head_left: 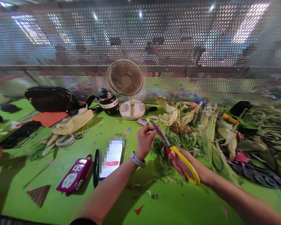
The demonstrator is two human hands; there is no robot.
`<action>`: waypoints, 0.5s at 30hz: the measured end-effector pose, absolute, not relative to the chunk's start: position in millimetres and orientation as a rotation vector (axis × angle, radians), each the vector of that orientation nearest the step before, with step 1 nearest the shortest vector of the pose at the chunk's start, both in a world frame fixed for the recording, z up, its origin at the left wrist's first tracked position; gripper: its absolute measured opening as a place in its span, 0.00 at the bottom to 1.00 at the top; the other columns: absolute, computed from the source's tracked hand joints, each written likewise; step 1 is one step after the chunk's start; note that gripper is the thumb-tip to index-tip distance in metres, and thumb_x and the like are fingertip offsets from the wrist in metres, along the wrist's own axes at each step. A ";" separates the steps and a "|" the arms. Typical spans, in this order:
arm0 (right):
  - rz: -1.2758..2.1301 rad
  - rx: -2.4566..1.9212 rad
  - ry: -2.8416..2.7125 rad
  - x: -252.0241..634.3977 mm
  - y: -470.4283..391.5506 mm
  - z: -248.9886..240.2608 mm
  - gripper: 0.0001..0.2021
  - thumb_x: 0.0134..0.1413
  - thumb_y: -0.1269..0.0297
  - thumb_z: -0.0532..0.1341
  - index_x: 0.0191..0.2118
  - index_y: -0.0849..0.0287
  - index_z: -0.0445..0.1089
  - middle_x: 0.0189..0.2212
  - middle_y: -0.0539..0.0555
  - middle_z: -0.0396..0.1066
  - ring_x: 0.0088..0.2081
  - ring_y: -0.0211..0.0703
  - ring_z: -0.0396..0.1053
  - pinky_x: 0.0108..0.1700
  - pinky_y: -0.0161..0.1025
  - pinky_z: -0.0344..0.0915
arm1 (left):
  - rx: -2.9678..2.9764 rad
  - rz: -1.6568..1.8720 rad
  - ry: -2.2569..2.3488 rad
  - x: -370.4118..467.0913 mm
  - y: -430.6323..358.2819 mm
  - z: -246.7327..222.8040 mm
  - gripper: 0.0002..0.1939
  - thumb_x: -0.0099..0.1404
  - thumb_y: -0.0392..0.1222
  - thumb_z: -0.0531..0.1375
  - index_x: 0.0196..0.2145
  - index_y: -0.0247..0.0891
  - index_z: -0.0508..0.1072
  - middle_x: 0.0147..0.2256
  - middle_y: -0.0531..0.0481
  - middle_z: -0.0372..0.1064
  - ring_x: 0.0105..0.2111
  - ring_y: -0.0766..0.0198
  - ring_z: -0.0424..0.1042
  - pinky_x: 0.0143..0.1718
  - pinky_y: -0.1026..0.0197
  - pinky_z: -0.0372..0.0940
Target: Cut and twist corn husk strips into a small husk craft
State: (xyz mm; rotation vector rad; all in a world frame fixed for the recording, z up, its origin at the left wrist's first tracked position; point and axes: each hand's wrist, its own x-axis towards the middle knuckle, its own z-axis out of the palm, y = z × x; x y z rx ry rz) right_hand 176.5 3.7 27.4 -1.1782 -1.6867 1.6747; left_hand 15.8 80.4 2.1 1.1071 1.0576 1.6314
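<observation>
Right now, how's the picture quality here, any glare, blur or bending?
Head view: strong wide-angle bending bows the perforated metal screen; ceiling lights glare top right; the smartphone screen is pixelated; left hand and right hand with the yellow-handled scissors are fairly sharp; soft shadows fall on the green table.

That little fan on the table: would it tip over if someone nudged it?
The fan probably resists low pushes: its round base is wide and flat. A nudge at the big head on its thin neck might rock it. It looks plastic, so likely light.

No text reads clearly; the phone screen is blurred, the bottle lettering too small.
</observation>
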 end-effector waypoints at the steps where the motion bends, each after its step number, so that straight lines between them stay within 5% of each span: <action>1: 1.660 -1.164 -1.748 177.4 4.3 31.8 0.23 0.54 0.38 0.52 0.30 0.56 0.55 0.17 0.42 0.55 0.15 0.29 0.52 0.15 0.29 0.54 | 1.054 1.612 1.059 16.1 81.2 2.5 0.09 0.47 0.41 0.68 0.23 0.35 0.73 0.23 0.52 0.71 0.24 0.67 0.70 0.29 0.65 0.67; 10: 1.047 -1.481 -2.170 220.8 29.6 42.2 0.18 0.47 0.48 0.64 0.26 0.58 0.60 0.19 0.46 0.57 0.21 0.33 0.52 0.22 0.32 0.49 | 0.786 1.590 1.003 3.9 96.4 0.5 0.16 0.45 0.41 0.70 0.30 0.36 0.69 0.29 0.51 0.74 0.29 0.67 0.72 0.32 0.63 0.69; 15: 1.257 -1.367 -1.889 229.5 23.8 28.1 0.21 0.53 0.43 0.57 0.28 0.57 0.56 0.20 0.45 0.55 0.19 0.32 0.51 0.20 0.32 0.51 | 0.706 1.583 0.869 3.5 94.6 5.6 0.22 0.44 0.40 0.71 0.38 0.40 0.70 0.32 0.53 0.75 0.33 0.65 0.74 0.34 0.61 0.69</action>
